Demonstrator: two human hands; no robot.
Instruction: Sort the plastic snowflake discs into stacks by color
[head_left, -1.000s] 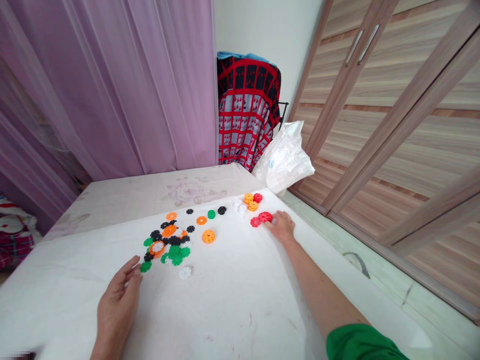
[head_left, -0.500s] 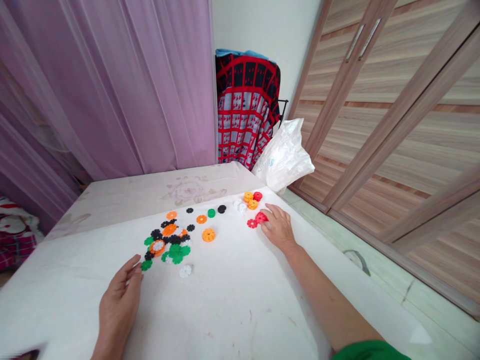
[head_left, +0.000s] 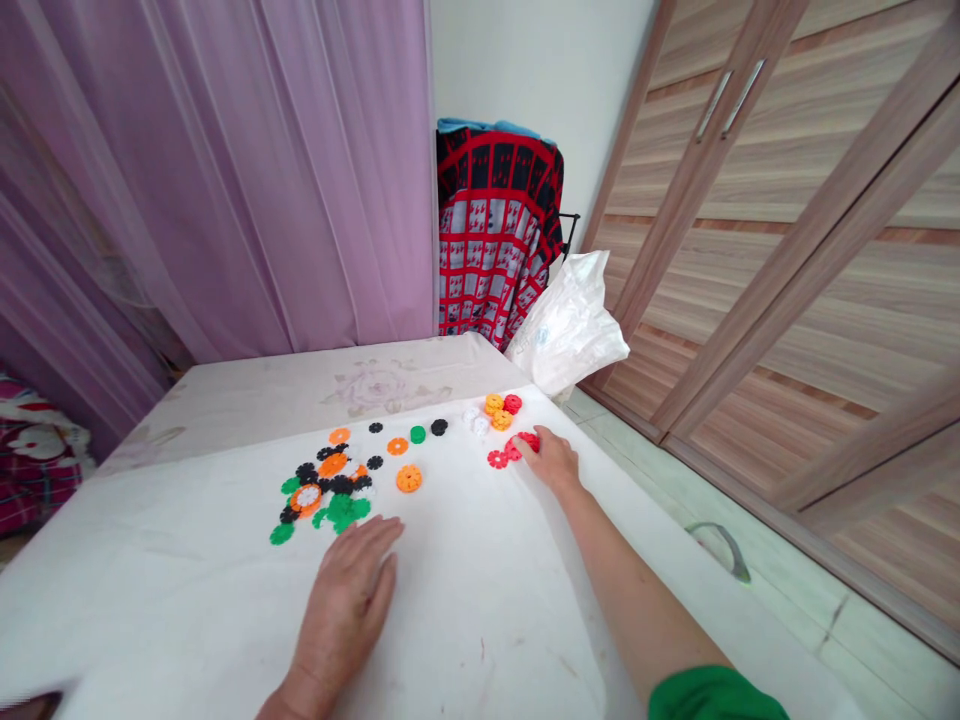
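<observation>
My right hand (head_left: pixel 553 458) is at the right side of the table, its fingertips on red notched discs (head_left: pixel 514 450). Just beyond them lie yellow discs (head_left: pixel 501 420), white discs (head_left: pixel 475 421) and another red one. My left hand (head_left: pixel 352 590) hovers palm down over the white cloth, fingers apart, just below a mixed pile of green (head_left: pixel 343 510), black (head_left: pixel 340 484) and orange discs (head_left: pixel 332 465). A thicker orange disc (head_left: pixel 409 478) lies between the hands. Farther back are a green stack (head_left: pixel 418 434) and a black stack (head_left: pixel 439 427).
A white plastic bag (head_left: pixel 571 325) stands at the table's far right corner. Behind it a red patterned cloth (head_left: pixel 491 230) hangs over something. A purple curtain (head_left: pixel 300 180) borders the far left, and a wooden wardrobe (head_left: pixel 810 260) stands on the right.
My left hand has moved right, from beside the pile's left end to in front of it, covering where a white disc lay. My right hand's fingers have come down onto the red discs.
</observation>
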